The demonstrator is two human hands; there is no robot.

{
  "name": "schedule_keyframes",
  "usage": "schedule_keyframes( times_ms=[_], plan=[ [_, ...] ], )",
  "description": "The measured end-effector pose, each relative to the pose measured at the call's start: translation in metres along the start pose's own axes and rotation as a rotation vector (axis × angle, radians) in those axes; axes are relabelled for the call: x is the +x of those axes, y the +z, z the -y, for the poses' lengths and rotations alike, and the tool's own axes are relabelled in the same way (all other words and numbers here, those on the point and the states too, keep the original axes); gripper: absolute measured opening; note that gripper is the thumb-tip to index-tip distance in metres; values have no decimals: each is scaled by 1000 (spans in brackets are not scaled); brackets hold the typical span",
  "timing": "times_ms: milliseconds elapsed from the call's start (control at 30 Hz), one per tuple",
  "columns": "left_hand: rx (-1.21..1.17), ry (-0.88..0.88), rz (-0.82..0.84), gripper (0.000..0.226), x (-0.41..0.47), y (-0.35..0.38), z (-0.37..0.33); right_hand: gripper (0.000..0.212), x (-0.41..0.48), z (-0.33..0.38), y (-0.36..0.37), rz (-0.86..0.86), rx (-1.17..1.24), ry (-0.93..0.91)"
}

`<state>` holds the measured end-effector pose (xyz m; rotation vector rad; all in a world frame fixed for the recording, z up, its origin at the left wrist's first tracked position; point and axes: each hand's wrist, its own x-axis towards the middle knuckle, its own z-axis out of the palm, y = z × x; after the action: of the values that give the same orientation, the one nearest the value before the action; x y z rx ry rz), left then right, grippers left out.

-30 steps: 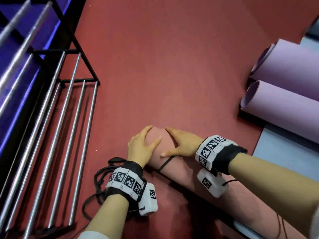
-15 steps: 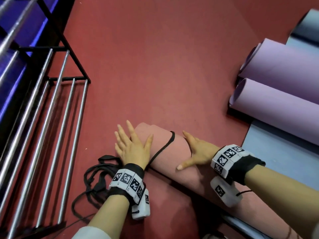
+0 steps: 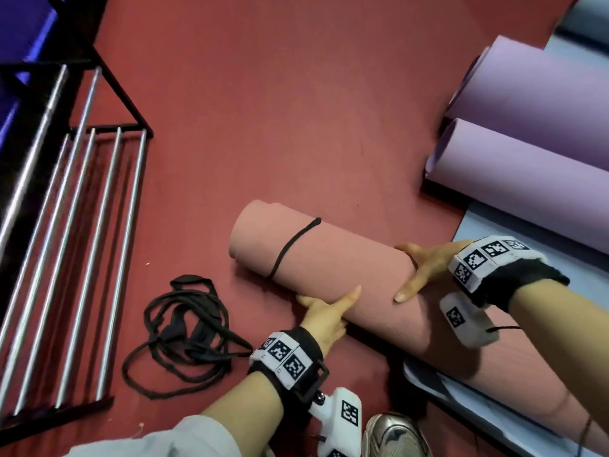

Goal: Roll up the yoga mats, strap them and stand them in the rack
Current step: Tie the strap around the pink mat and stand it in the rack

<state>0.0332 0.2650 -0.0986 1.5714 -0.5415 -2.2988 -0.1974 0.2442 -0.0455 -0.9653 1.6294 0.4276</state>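
Red floor (image 3: 296,110): left hand (image 3: 324,313) and right hand (image 3: 425,268) clamp a ribbed pink cylindrical mat (image 3: 329,255).

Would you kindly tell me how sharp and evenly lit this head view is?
Head view: the pink mat, left hand and right hand look fairly sharp; the rack bars are softer, glare-streaked and splayed by the wide lens; a dark shadow edges the lilac mats.

Even light, soft blur, wide-angle bending
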Motion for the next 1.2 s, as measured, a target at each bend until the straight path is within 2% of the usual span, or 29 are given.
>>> schedule_keyframes(
  times_ms=[67,133,167,233,267,367,400,433,467,533,567,600,667,767,833,933,1000,1067,1100,1133,1200],
  plan=[
    [6,-2,-24,82,-1,6,2,108,-5,2,0,-44,-27,-31],
    [33,94,-87,80,2,5,-14,101,-13,12,-3,-89,-18,-109],
    [41,176,-117,85,4,3,-32,98,-18,22,-11,-141,-9,-159],
    [75,294,-183,111,8,-4,-71,94,-20,47,-29,-238,45,-220],
    [86,355,-189,114,11,-8,-90,92,-18,59,-39,-296,68,-244],
    [78,543,-65,65,-5,-20,-146,91,-19,108,-69,-399,214,-339],
    [134,596,-25,58,-6,-24,-159,79,-21,122,-73,-390,328,-375],
    [225,615,-15,61,-12,-31,-173,69,-24,140,-73,-341,428,-407],
    [323,619,-26,71,-19,-36,-185,69,-27,153,-72,-282,528,-426],
    [480,608,-129,108,-26,-50,-203,83,-24,176,-63,-208,683,-421],
    [558,604,-186,118,-27,-57,-210,88,-19,185,-55,-196,744,-402],
    [627,592,-241,119,-26,-70,-215,89,-7,196,-41,-169,811,-384],
    [747,507,-342,109,-24,-93,-215,89,21,212,-9,-169,882,-374],
    [768,339,-410,105,-11,-130,-189,129,106,208,30,-152,958,-319],
    [775,268,-375,109,1,-150,-169,133,155,196,49,-116,996,-336],
    [735,218,-236,119,2,-166,-156,124,99,199,71,-81,983,-322],
    [686,148,-114,134,-3,-171,-146,104,66,195,84,-48,981,-366],
    [689,71,-79,145,-7,-179,-133,78,59,185,101,22,1023,-338],
    [695,45,-84,148,-9,-181,-128,77,56,180,112,48,1052,-344],
    [705,34,-96,149,-12,-182,-123,86,54,177,124,53,1089,-365],
    [680,58,-105,138,-19,-181,-119,115,58,177,138,-7,1129,-380]
  ],
)
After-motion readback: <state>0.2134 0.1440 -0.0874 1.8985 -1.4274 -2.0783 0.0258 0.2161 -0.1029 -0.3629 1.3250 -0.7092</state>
